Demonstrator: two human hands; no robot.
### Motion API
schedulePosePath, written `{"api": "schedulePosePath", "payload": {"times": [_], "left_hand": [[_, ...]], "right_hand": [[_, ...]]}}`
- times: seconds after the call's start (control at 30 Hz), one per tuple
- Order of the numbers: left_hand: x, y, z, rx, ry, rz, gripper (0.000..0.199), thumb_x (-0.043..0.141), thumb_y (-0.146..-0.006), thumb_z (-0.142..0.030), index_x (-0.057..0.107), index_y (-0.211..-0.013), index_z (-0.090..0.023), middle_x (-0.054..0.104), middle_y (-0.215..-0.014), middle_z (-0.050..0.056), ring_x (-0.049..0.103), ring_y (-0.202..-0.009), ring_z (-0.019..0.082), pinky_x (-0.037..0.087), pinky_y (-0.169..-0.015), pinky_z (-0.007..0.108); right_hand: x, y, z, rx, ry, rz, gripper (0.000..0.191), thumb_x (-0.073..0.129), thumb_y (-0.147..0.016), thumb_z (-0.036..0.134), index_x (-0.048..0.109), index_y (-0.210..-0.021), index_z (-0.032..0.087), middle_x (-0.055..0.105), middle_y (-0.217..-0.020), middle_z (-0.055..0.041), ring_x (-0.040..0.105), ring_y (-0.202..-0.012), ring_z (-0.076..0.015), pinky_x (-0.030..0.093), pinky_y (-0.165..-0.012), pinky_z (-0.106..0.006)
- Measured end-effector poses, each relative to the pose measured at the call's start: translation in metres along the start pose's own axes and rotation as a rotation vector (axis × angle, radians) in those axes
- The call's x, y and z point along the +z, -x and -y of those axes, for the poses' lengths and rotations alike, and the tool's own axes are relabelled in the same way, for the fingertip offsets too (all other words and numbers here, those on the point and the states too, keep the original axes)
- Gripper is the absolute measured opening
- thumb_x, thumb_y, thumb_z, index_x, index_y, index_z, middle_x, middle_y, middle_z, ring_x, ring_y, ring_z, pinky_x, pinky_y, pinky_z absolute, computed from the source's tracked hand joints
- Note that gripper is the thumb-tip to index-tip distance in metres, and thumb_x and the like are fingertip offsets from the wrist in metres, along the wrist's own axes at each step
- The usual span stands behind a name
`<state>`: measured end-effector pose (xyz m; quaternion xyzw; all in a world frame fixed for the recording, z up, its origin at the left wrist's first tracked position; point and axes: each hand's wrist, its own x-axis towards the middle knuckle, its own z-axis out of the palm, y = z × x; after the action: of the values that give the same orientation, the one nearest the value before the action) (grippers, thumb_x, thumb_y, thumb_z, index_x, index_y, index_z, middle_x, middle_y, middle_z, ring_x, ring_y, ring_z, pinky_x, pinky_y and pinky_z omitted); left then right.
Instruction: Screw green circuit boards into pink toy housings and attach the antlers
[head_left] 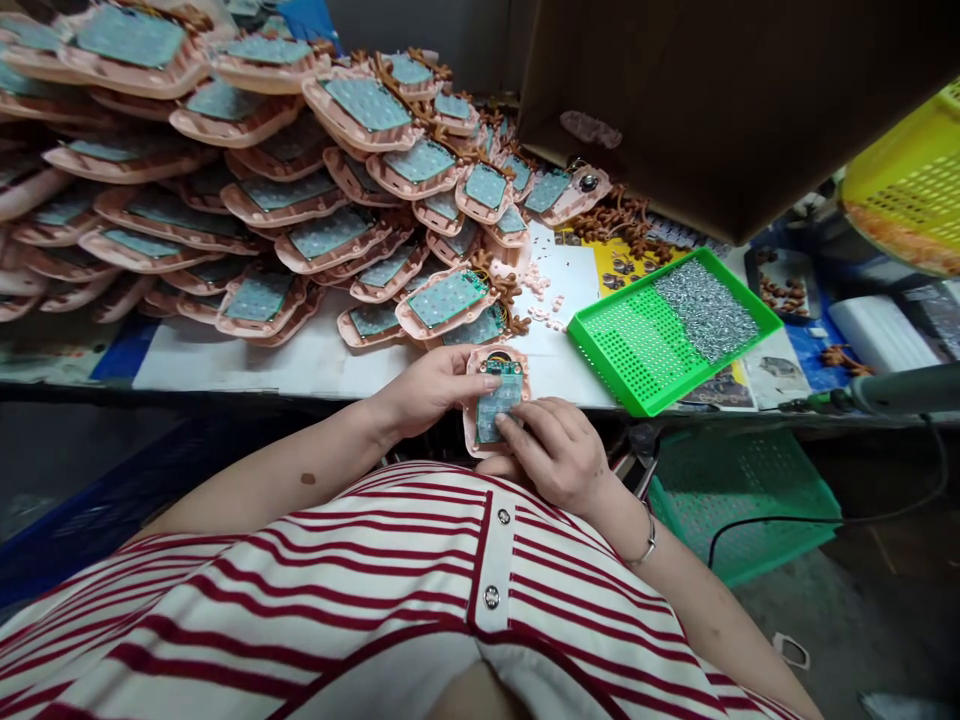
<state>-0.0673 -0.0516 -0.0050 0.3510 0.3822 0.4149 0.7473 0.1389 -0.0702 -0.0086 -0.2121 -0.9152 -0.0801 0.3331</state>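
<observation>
Close to my body, just off the table's front edge, is a pink plastic housing (470, 425) with a green circuit board (491, 405) set inside it. My left hand (431, 388) grips its left side, thumb lying over the board's upper part. From the right, my right hand (559, 445) has its thumb and fingers on the board's lower right and the housing's edge. Wires show at the top of the housing. Beyond it on the table lie similar pink housings (442, 300) with boards, brown parts (506, 292) and small pink pieces (551, 312).
Stacked housings (255, 300) fill the table's left side. A green tray (637, 350) with many small screws (709, 305) stands right of centre. An electric screwdriver (900, 388) with a cable lies farther right. Behind are a cardboard box (675, 110) and a yellow basket (911, 180); below, a green crate (750, 500).
</observation>
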Motion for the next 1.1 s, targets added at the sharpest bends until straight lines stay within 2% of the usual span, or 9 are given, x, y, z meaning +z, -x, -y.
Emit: {"api": "schedulePosePath", "payload": {"times": [0.1, 0.2, 0.3, 0.43, 0.6, 0.73, 0.87, 1.0, 1.1], "left_hand": [[0.000, 0.000, 0.001, 0.003, -0.049, 0.038, 0.038, 0.082, -0.074, -0.028, 0.075, -0.108, -0.013, 0.076, -0.096, 0.009, 0.069, -0.082, 0.019, 0.054, -0.076, 0.028], [0.001, -0.001, 0.001, 0.029, -0.065, 0.044, 0.041, 0.083, -0.072, -0.028, 0.075, -0.110, -0.015, 0.076, -0.097, 0.008, 0.069, -0.082, 0.018, 0.053, -0.077, 0.028], [0.002, -0.004, 0.002, 0.051, -0.058, 0.053, 0.036, 0.082, -0.072, -0.025, 0.076, -0.107, -0.016, 0.076, -0.095, 0.006, 0.069, -0.083, 0.017, 0.053, -0.081, 0.027], [0.002, -0.006, 0.001, 0.044, -0.076, 0.051, 0.032, 0.082, -0.073, -0.024, 0.077, -0.103, -0.015, 0.076, -0.093, 0.005, 0.068, -0.085, 0.016, 0.052, -0.084, 0.027], [0.006, -0.007, -0.004, 0.027, -0.168, 0.032, 0.028, 0.078, -0.073, -0.020, 0.076, -0.100, -0.015, 0.074, -0.087, 0.003, 0.066, -0.081, 0.016, 0.051, -0.078, 0.025], [0.011, -0.012, -0.010, 0.029, -0.209, 0.037, 0.024, 0.076, -0.074, -0.021, 0.076, -0.097, -0.016, 0.074, -0.088, 0.004, 0.065, -0.083, 0.017, 0.050, -0.078, 0.025], [0.017, -0.020, -0.022, 0.098, -0.263, 0.042, 0.022, 0.077, -0.074, -0.026, 0.075, -0.093, -0.015, 0.071, -0.084, 0.004, 0.063, -0.080, 0.017, 0.049, -0.077, 0.027], [0.027, -0.024, -0.025, 0.168, -0.206, 0.053, 0.031, 0.080, -0.071, -0.022, 0.073, -0.100, -0.014, 0.072, -0.096, 0.005, 0.063, -0.089, 0.018, 0.047, -0.086, 0.029], [0.037, -0.026, -0.016, 0.205, -0.077, 0.030, 0.047, 0.080, -0.067, -0.012, 0.070, -0.112, -0.018, 0.071, -0.111, 0.005, 0.063, -0.101, 0.018, 0.045, -0.094, 0.029]], "right_hand": [[-0.002, -0.004, -0.003, 0.196, -0.048, 0.041, 0.070, 0.067, -0.084, 0.059, 0.055, -0.136, 0.014, 0.067, -0.121, -0.0204, 0.064, -0.112, -0.0289, 0.059, -0.090, -0.045], [-0.005, -0.014, -0.006, 0.315, -0.111, 0.266, 0.094, 0.067, -0.078, 0.068, 0.040, -0.149, 0.013, 0.050, -0.145, -0.0268, 0.050, -0.134, -0.0388, 0.052, -0.103, -0.058], [-0.006, -0.022, -0.007, 0.330, -0.117, 0.405, 0.095, 0.069, -0.078, 0.065, 0.040, -0.149, 0.009, 0.048, -0.147, -0.0280, 0.047, -0.138, -0.0412, 0.049, -0.106, -0.060], [-0.007, -0.027, -0.003, 0.351, -0.083, 0.443, 0.094, 0.069, -0.079, 0.063, 0.042, -0.145, 0.001, 0.051, -0.144, -0.0310, 0.048, -0.136, -0.0429, 0.047, -0.109, -0.059], [-0.010, -0.026, -0.001, 0.343, -0.064, 0.409, 0.094, 0.072, -0.080, 0.056, 0.036, -0.151, 0.005, 0.048, -0.148, -0.0311, 0.050, -0.135, -0.0417, 0.050, -0.107, -0.059], [-0.010, -0.025, -0.008, 0.329, -0.038, 0.373, 0.094, 0.071, -0.078, 0.061, 0.042, -0.146, 0.003, 0.053, -0.142, -0.0316, 0.055, -0.130, -0.0406, 0.054, -0.104, -0.057], [-0.008, -0.030, -0.018, 0.315, -0.005, 0.213, 0.092, 0.064, -0.081, 0.066, 0.045, -0.142, 0.001, 0.055, -0.138, -0.0311, 0.055, -0.128, -0.0389, 0.055, -0.103, -0.056], [-0.007, -0.032, -0.023, 0.316, 0.091, 0.046, 0.089, 0.065, -0.082, 0.064, 0.046, -0.140, -0.001, 0.056, -0.133, -0.0309, 0.055, -0.125, -0.0379, 0.056, -0.100, -0.054], [-0.005, -0.028, -0.024, 0.340, 0.130, 0.024, 0.090, 0.067, -0.082, 0.062, 0.043, -0.142, 0.000, 0.054, -0.135, -0.0307, 0.054, -0.126, -0.0384, 0.055, -0.100, -0.055]]}}
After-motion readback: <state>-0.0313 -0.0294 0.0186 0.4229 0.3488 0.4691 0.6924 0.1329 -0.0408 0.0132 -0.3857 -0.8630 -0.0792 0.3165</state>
